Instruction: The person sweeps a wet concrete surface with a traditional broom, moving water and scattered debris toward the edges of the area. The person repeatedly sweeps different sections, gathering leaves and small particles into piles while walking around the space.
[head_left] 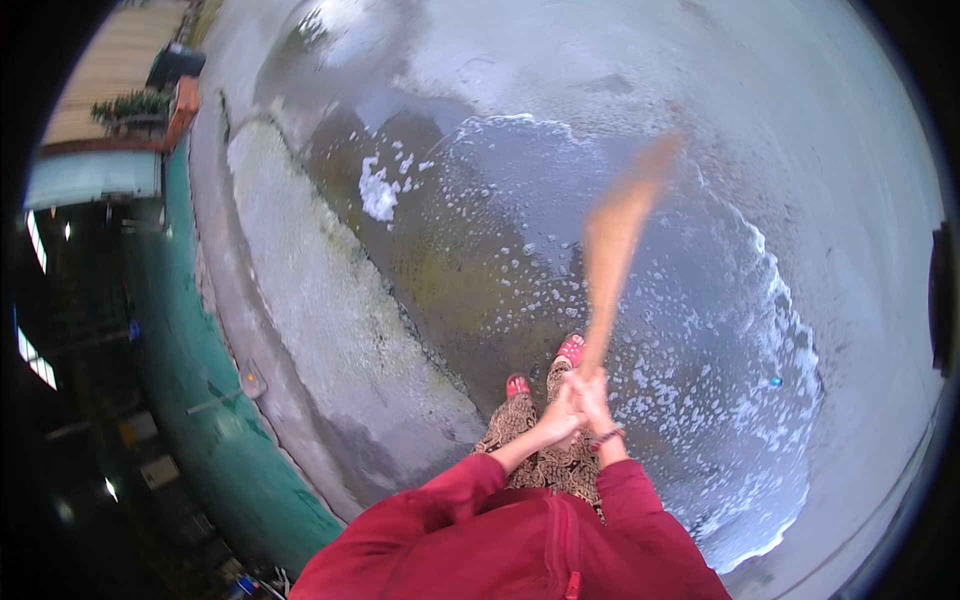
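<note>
Both my hands are closed one by the other around the handle end of a straw-coloured broom (612,235). My left hand (561,418) grips it just beside my right hand (591,396), which has a bracelet at the wrist. The broom points away from me and to the right; its bristle end is smeared by motion, so I cannot tell whether it touches the ground. Below and around it spreads a puddle of foamy water (680,340) on the concrete. My feet in red sandals (571,349) stand at the puddle's near part.
A clump of white foam (379,190) floats farther left. Along the left runs a raised concrete strip (310,280), then a green floor (215,400) leading into a dark interior. A small blue object (776,381) lies in the foam at right. A planter (181,108) stands far left.
</note>
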